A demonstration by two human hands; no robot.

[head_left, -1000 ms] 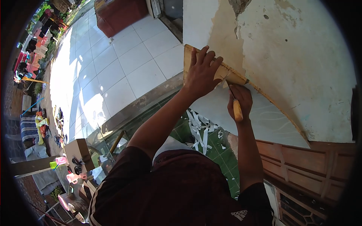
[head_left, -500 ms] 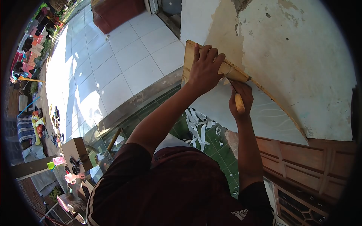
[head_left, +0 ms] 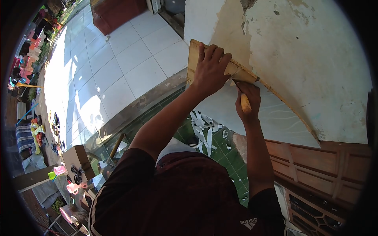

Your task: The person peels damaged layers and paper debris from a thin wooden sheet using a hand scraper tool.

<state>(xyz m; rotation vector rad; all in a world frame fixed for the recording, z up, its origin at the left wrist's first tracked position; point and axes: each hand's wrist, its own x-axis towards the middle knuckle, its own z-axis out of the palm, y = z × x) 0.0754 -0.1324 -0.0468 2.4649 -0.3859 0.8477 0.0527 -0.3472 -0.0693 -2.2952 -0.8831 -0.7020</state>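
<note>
A thin sheet with a pale, whitish face and a brown, worn edge leans in front of the wall. Its upper left part shows as a tan flap. My left hand grips this part, fingers bent over the top edge and thumb near the cut. In my right hand is a knife with a yellow wooden handle. The knife's dark blade points up and left, touching the sheet just below my left thumb. Part of the blade is hidden by the sheet and fingers.
White paper-like strips litter the green tiled floor. A peeling wall rises at the right above brown wooden panelling. White floor tiles, a red box-like piece and a cardboard box lie left.
The view has shifted slightly, so everything sits a little further left and up. The knife stays at the sheet's edge, its handle hanging a little more upright. Both hands keep their hold.
</note>
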